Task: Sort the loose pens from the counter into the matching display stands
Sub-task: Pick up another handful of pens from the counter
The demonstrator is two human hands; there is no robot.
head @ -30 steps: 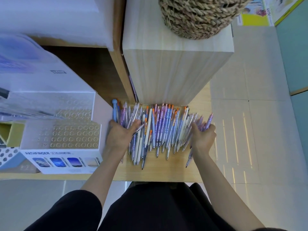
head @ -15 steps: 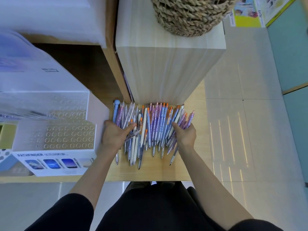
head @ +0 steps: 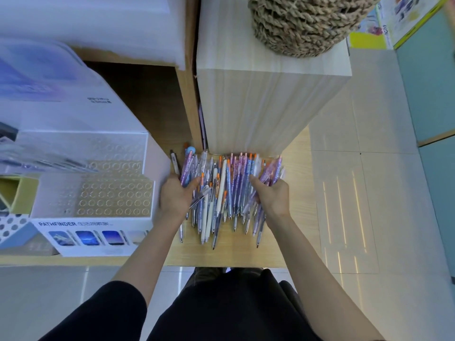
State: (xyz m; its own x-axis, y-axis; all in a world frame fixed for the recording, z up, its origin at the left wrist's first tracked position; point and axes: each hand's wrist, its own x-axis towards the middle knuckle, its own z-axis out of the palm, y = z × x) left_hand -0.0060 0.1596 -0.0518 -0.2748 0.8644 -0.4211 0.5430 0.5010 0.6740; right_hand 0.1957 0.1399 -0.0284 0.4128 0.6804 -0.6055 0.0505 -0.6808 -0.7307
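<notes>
A pile of loose pens [head: 226,193], purple, blue, white and orange-tipped, lies on the wooden counter [head: 246,254] with tips toward me. My left hand [head: 176,198] presses on the pile's left side, fingers curled over several pens. My right hand [head: 273,196] cups the pile's right side, gripping a bunch of purple pens. To the left stands a white display stand [head: 98,200] labelled PATHFINDER, with rows of round holes that look empty.
A pale wooden box [head: 266,104] rises right behind the pens, with a woven rope basket [head: 305,23] on top. More stands [head: 14,193] sit at the far left. The counter ends just right of the pile, above tiled floor [head: 357,193].
My right hand has pushed the right side of the pile leftward, bunching the pens tighter. The left hand stayed on the left side. The view shifted slightly.
</notes>
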